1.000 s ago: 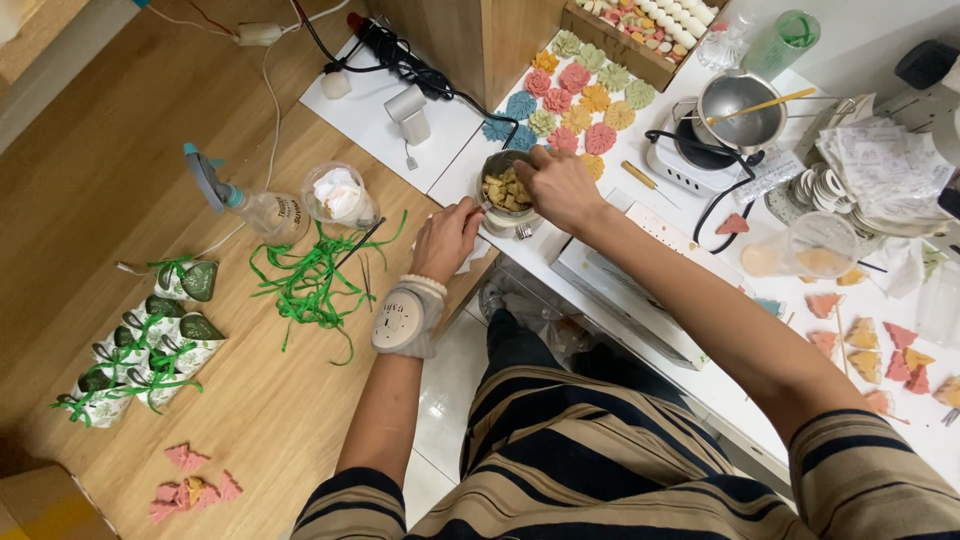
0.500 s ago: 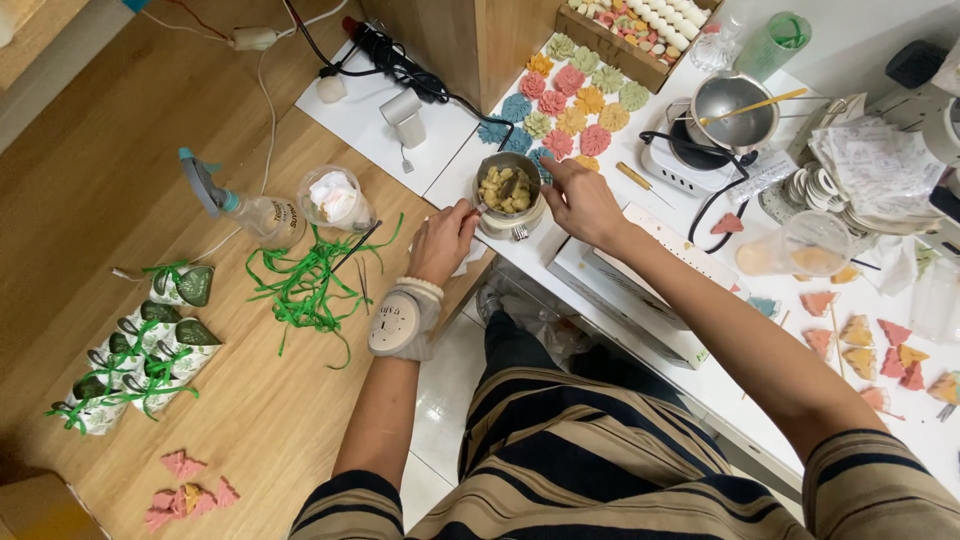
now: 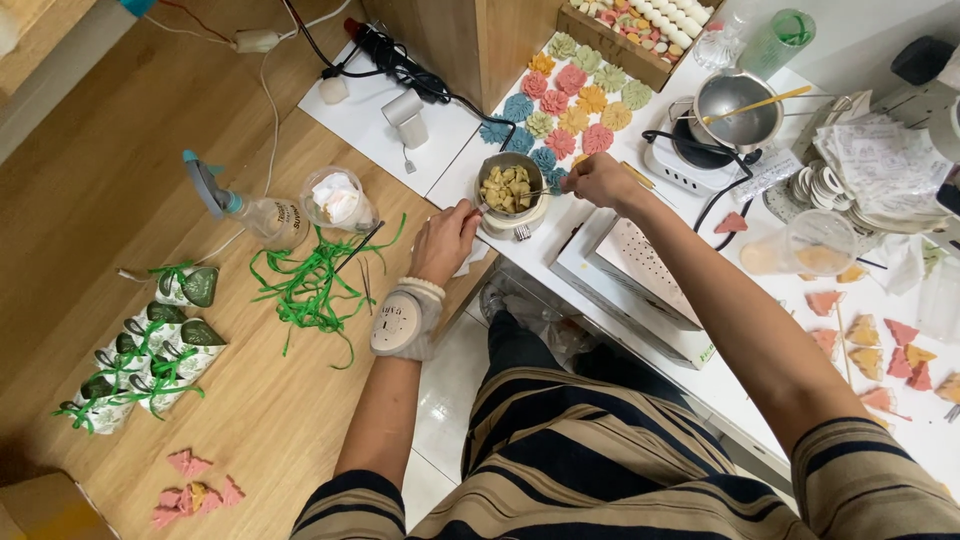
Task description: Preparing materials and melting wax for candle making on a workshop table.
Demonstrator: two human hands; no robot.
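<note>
Fingers of the left hand [image 3: 445,240] curl loosely against the near side of the cup [image 3: 511,192] on the white table [image 3: 640,290]; those of the right hand [image 3: 597,181] pinch a thin tool whose tip reaches into the cup's yellowish chunks. Coloured flower shapes [image 3: 565,100] lie just beyond, green ribbon [image 3: 310,285] left of the left hand

The right hand [image 3: 598,180] closes over something at the cup [image 3: 511,190] rim, too small to tell. The left hand [image 3: 446,238] hides the cloth [image 3: 470,262] beneath it. The box [image 3: 40,508] is cut off by the bottom-left corner.
</note>
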